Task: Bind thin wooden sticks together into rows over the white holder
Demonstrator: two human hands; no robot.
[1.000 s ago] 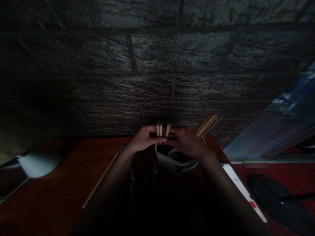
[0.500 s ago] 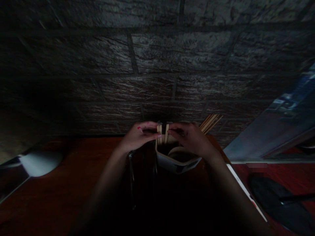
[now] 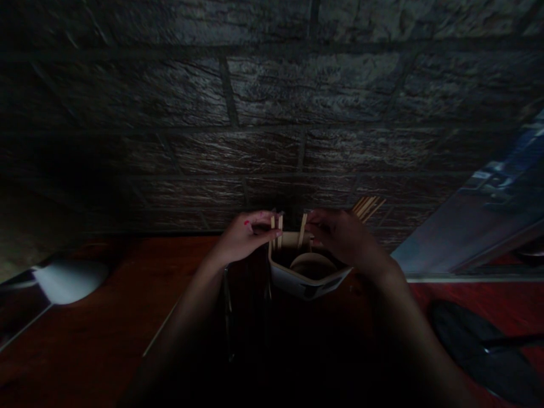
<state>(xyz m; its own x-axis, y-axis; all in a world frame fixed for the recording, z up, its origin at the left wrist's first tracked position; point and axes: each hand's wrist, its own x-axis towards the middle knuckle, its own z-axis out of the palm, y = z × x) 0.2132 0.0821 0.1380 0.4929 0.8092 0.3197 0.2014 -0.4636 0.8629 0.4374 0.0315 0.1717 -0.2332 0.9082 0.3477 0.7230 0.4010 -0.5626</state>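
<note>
Over the left rim of a light-coloured angular container (image 3: 293, 281), my left hand (image 3: 240, 235) pinches a few pale wooden chopsticks (image 3: 280, 222) between thumb and fingers. My right hand (image 3: 344, 235) is closed on another pale chopstick (image 3: 303, 226), which slants down into the container. A gap separates the two hands. Thin clear wrapping seems to show at the tops of the sticks, though it is too dim to be sure. Inside the container is a rounded, cup-like thing (image 3: 312, 259). The lower ends of the sticks are in shadow.
A bundle of thin sticks (image 3: 369, 207) juts out behind my right hand. Dark brick wall (image 3: 267, 102) rises behind the brown table (image 3: 127, 266). Metal tongs-like strips (image 3: 228, 317) lie near my left forearm. A white lampshade-like object (image 3: 70, 281) is at left, a dark round base (image 3: 480, 345) at right.
My right hand has moved right with its chopstick, widening the gap between the hands. The sticks in my left hand stand slightly farther apart. The white-edged item by my right forearm is now out of sight.
</note>
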